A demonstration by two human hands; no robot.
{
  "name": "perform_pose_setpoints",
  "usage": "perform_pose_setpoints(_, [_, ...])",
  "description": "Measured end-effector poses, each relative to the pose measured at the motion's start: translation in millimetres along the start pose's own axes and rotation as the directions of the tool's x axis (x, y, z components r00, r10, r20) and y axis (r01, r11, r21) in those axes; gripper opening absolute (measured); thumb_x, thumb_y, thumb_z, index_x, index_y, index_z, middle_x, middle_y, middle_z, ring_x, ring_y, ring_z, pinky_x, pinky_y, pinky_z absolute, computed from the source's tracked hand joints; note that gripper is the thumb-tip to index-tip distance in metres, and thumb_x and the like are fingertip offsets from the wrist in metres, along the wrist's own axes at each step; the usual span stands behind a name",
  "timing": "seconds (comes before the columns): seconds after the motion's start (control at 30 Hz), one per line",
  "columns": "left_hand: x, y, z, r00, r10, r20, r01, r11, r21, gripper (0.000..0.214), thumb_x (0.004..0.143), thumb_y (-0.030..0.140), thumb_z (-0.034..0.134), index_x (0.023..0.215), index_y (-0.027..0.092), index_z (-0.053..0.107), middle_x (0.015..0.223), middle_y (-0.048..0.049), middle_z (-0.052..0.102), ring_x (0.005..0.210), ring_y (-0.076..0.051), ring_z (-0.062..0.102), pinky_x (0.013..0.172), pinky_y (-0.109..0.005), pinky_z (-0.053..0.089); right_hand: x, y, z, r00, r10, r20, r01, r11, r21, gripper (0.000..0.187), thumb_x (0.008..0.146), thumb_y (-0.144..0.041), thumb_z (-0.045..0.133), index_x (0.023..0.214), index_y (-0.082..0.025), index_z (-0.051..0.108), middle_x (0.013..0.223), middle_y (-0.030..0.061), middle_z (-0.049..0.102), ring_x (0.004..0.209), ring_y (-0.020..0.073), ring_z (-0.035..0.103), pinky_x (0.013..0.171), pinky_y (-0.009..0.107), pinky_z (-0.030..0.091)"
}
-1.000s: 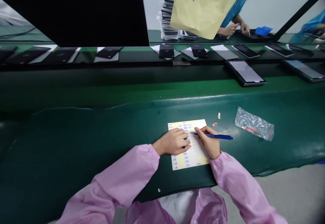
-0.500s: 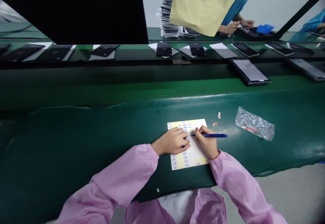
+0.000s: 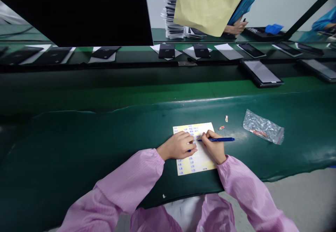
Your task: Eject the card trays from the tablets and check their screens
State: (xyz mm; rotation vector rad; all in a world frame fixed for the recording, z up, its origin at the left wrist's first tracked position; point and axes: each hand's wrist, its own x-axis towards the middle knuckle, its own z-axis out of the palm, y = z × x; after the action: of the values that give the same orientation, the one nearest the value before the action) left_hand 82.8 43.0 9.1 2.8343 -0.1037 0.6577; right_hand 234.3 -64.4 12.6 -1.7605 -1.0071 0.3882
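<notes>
Blue pen [image 3: 217, 139] sat pinched in your right hand [image 3: 214, 148], its tip down on the printed sheet [image 3: 201, 163].

Your right fingers were closed around the pen near its tip, and the barrel pointed out to the right, lying low over the green mat [image 3: 105, 137]. The sheet lay flat on the mat just in front of you, partly under both hands. Your left hand [image 3: 178, 146] rested on the sheet's left edge with its fingers curled, close beside the pen tip. A small blue piece showed under its fingertips, but whether it gripped that piece could not be told. To the right of the pen, well clear of your hand, lay a crumpled clear plastic bag [image 3: 263, 131]. Two tiny scraps [image 3: 222, 127] lay between the bag and the sheet.
</notes>
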Motion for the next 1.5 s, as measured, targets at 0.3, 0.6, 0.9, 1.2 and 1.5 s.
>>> perform_pose_setpoints(0.3, [1.0,0.1,-1.3,1.000,-0.005,0.007,0.005,1.000,-0.006,0.029,0.096,0.032,0.045,0.081,0.018,0.066,0.080,-0.0046,0.063,0.073,-0.015,0.055,0.069,-0.031,0.040,1.4,2.1,-1.6,1.000,-0.003,-0.022,0.003,1.000,-0.013,0.037,0.078,-0.031,0.054,0.049,-0.022,0.031,0.043,-0.0070,0.035,0.045,0.0086,0.033,0.049,0.025,0.031])
perform_pose_setpoints(0.6, [0.8,-0.3,-0.6,1.000,-0.002,-0.015,0.002,1.000,-0.012,0.030,0.095,0.032,0.045,0.081,0.018,0.068,0.080,-0.0042,0.064,0.073,-0.015,0.055,0.069,-0.031,0.041,1.3,2.3,-0.3,1.000,-0.011,-0.019,0.011,1.000,-0.013,0.037,0.078,-0.030,0.053,0.049,-0.022,0.030,0.043,-0.0070,0.034,0.044,0.0082,0.032,0.049,0.025,0.030])
perform_pose_setpoints(0.9, [1.0,-0.1,-1.6,1.000,0.001,-0.025,-0.002,1.000,-0.015,0.032,0.096,0.032,0.043,0.080,0.018,0.067,0.079,-0.0044,0.063,0.072,-0.015,0.054,0.068,-0.031,0.040,1.4,3.0,-1.1,0.999,-0.017,-0.038,0.016,1.000,-0.019,0.037,0.078,-0.031,0.053,0.050,-0.022,0.030,0.044,-0.0070,0.034,0.044,0.0080,0.032,0.049,0.025,0.030])
perform_pose_setpoints(1.2, [0.7,-0.5,-1.2,1.000,-0.002,-0.027,0.001,1.000,-0.017,0.031,0.096,0.032,0.044,0.080,0.018,0.067,0.079,-0.0043,0.064,0.072,-0.015,0.054,0.069,-0.030,0.040,1.5,3.9,-1.0,0.999,-0.033,-0.032,0.032,0.999,-0.024,0.037,0.078,-0.028,0.054,0.050,-0.022,0.031,0.043,-0.0070,0.035,0.044,0.0073,0.033,0.049,0.024,0.031])
perform_pose_setpoints(1.5, [0.9,0.1,-0.8,1.000,0.000,-0.030,0.000,1.000,-0.014,0.031,0.096,0.032,0.044,0.081,0.018,0.067,0.079,-0.0041,0.063,0.073,-0.015,0.055,0.069,-0.030,0.041,2.2,4.3,-1.4,0.998,-0.033,-0.045,0.031,0.999,-0.032,0.038,0.079,-0.030,0.054,0.050,-0.021,0.031,0.043,-0.0072,0.035,0.043,0.0071,0.032,0.048,0.024,0.030])
